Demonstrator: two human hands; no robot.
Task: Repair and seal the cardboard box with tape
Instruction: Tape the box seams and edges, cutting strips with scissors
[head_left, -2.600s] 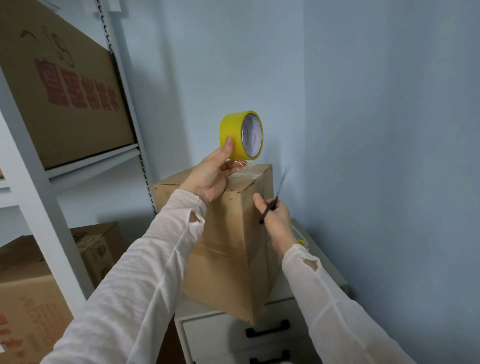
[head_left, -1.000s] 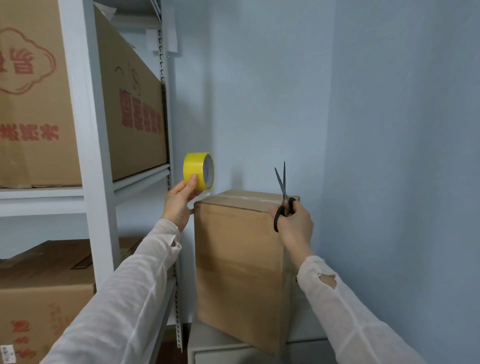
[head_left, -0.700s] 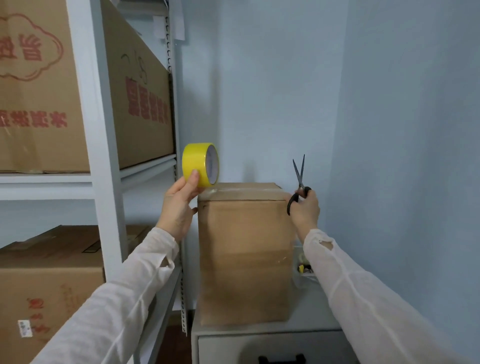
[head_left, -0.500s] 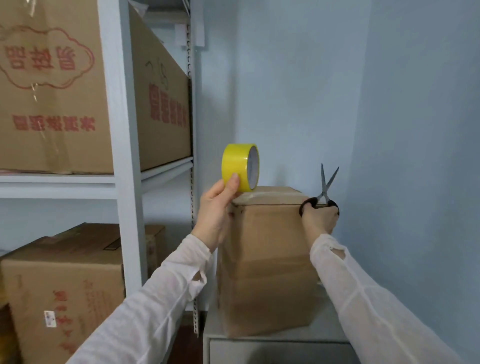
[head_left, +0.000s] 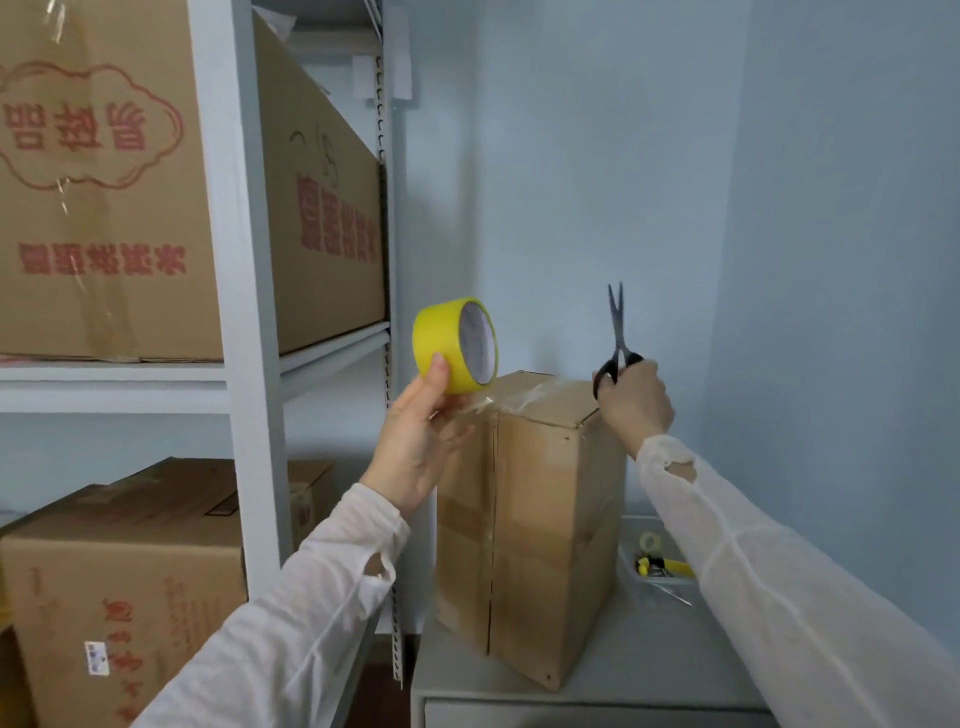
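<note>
Box (head_left: 540, 519) stands between the hands on the tabletop (head_left: 649, 665), left hand (head_left: 415, 441) gripping the roll (head_left: 441, 338) with tape (head_left: 519, 397) stretched off the top, right hand (head_left: 636, 397) wrapped round the scissors (head_left: 616, 332), so I'd keep that tape taut and snip close to the roll.

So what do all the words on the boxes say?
Big shelf box: red characters, some inside a cloud outline, too blurred to read.
Its side: dark scribble, unreadable.
Lower box: red print and small sticker, too blurred.
Taped box, tape roll: no writing visible.
</note>
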